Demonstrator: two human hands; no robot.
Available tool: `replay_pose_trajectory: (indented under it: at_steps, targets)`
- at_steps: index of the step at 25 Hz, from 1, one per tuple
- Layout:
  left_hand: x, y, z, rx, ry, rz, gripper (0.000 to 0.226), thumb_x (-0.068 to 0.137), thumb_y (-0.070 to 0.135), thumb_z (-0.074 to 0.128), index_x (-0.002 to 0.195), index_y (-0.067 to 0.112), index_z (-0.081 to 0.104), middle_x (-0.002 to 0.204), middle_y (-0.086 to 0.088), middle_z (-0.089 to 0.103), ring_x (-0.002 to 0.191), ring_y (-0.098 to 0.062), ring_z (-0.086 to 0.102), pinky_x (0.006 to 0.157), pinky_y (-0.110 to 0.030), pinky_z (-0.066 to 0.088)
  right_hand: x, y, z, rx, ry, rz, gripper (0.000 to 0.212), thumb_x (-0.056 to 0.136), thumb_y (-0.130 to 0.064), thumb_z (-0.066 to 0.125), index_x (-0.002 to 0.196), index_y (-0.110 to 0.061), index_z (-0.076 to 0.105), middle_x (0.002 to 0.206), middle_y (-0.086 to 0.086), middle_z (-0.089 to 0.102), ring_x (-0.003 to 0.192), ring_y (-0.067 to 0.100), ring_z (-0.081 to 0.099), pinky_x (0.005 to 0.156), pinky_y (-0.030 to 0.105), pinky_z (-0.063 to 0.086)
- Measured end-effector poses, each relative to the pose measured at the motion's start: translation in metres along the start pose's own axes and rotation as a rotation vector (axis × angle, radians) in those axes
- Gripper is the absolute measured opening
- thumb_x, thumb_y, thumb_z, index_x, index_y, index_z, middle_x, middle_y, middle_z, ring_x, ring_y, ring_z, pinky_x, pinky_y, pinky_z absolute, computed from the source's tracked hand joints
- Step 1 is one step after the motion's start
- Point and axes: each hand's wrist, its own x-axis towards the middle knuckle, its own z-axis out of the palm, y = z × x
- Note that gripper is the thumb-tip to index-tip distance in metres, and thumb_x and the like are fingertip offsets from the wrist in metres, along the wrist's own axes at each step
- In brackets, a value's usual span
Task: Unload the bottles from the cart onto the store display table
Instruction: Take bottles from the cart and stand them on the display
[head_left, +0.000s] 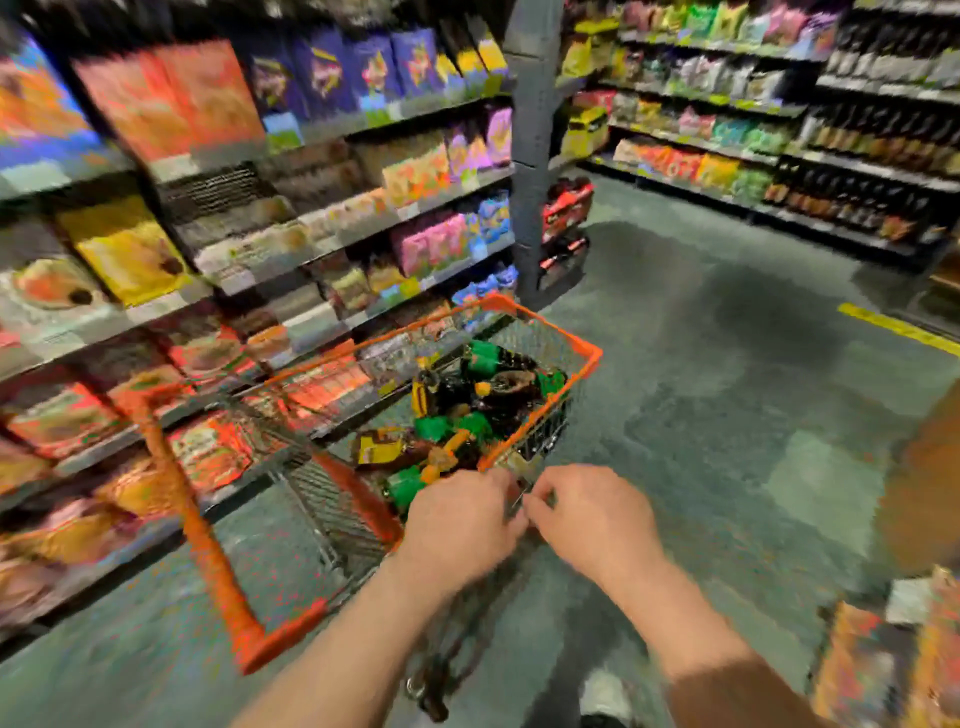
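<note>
An orange-rimmed wire cart (587, 358) stands in the aisle in front of me, tilted in the blurred view. Inside it lie several dark bottles (470, 410) with green and yellow labels and caps. My left hand (457, 525) and my right hand (587, 519) are side by side at the cart's near edge, fingers curled around its handle, which they mostly hide. No display table can be made out.
Shelves of snack bags (249, 218) run close along the left. A grey post (530, 156) stands past the cart. More shelves with bags and dark bottles (862, 140) line the far right. Open grey floor (701, 389) lies ahead; boxes (893, 654) sit at lower right.
</note>
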Motion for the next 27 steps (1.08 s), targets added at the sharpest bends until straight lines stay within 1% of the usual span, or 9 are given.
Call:
replay_pose_trajectory:
  at_steps: [5,10,11,14,17,20,21,24,27]
  targets:
    - [-0.006,-0.074,-0.007,-0.100,-0.017,-0.291,0.034,0.093,0.054,0.047,0.114,0.029,0.057,0.101,-0.002,0.069,0.100,-0.027,0.065,0.075,-0.036,0.051,0.063,-0.055,0.008,0.024,-0.100,-0.177,0.023,0.091,-0.044,0.048,0.091,-0.031,0.067,0.094,-0.007,0.068,0.091,0.020,0.063,0.069,0.031,0.050]
    - [0.035,-0.125,0.000,-0.172,0.035,-0.524,0.034,0.092,0.056,0.046,0.106,0.028,0.060,0.095,0.001,0.070,0.089,-0.023,0.067,0.072,-0.035,0.056,0.146,-0.061,0.024,0.002,-0.177,-0.244,0.025,0.093,-0.043,0.048,0.083,-0.027,0.065,0.071,-0.009,0.062,0.072,0.015,0.061,0.060,0.028,0.051]
    - [0.051,-0.134,0.004,-0.171,0.039,-0.556,0.034,0.092,0.056,0.046,0.105,0.028,0.061,0.094,0.002,0.071,0.088,-0.022,0.067,0.071,-0.034,0.056,0.169,-0.058,0.030,-0.010,-0.185,-0.255,0.025,0.092,-0.042,0.048,0.084,-0.027,0.065,0.071,-0.009,0.062,0.072,0.016,0.061,0.059,0.029,0.051]
    - [0.110,-0.153,0.016,-0.153,0.029,-0.656,0.035,0.092,0.054,0.046,0.104,0.025,0.061,0.096,-0.001,0.070,0.094,-0.025,0.066,0.072,-0.035,0.055,0.242,-0.050,0.052,-0.060,-0.252,-0.312,0.024,0.092,-0.042,0.049,0.088,-0.026,0.067,0.085,-0.006,0.065,0.082,0.020,0.062,0.060,0.030,0.048]
    - [0.172,-0.166,0.035,-0.185,-0.046,-0.738,0.034,0.093,0.051,0.047,0.107,0.024,0.061,0.103,-0.004,0.070,0.101,-0.027,0.065,0.076,-0.037,0.052,0.312,-0.039,0.075,-0.085,-0.291,-0.366,0.022,0.091,-0.038,0.050,0.085,-0.025,0.066,0.085,-0.006,0.065,0.081,0.020,0.063,0.057,0.029,0.047]
    - [0.216,-0.180,0.059,-0.249,-0.105,-0.835,0.032,0.093,0.049,0.049,0.107,0.023,0.062,0.104,-0.006,0.069,0.102,-0.029,0.064,0.077,-0.039,0.052,0.364,-0.025,0.101,-0.128,-0.401,-0.378,0.025,0.091,-0.035,0.048,0.074,-0.022,0.061,0.069,-0.006,0.059,0.068,0.019,0.059,0.049,0.026,0.037]
    - [0.225,-0.184,0.069,-0.263,-0.121,-0.857,0.033,0.094,0.049,0.049,0.109,0.022,0.061,0.105,-0.006,0.068,0.103,-0.029,0.064,0.076,-0.038,0.051,0.379,-0.021,0.111,-0.154,-0.441,-0.381,0.028,0.091,-0.035,0.048,0.070,-0.022,0.060,0.065,-0.006,0.057,0.064,0.019,0.058,0.048,0.025,0.037]
    - [0.240,-0.204,0.104,-0.285,-0.213,-0.919,0.036,0.094,0.050,0.048,0.112,0.021,0.061,0.108,-0.008,0.068,0.105,-0.029,0.063,0.075,-0.035,0.049,0.411,-0.019,0.147,-0.218,-0.501,-0.396,0.033,0.093,-0.032,0.047,0.063,-0.021,0.054,0.061,-0.005,0.055,0.061,0.020,0.058,0.048,0.026,0.041]
    - [0.246,-0.227,0.145,-0.350,-0.282,-0.990,0.036,0.093,0.049,0.050,0.113,0.023,0.063,0.109,-0.009,0.068,0.104,-0.030,0.063,0.079,-0.037,0.051,0.428,-0.026,0.189,-0.247,-0.550,-0.429,0.028,0.091,-0.029,0.049,0.068,-0.017,0.059,0.064,-0.002,0.057,0.066,0.023,0.061,0.050,0.028,0.045]
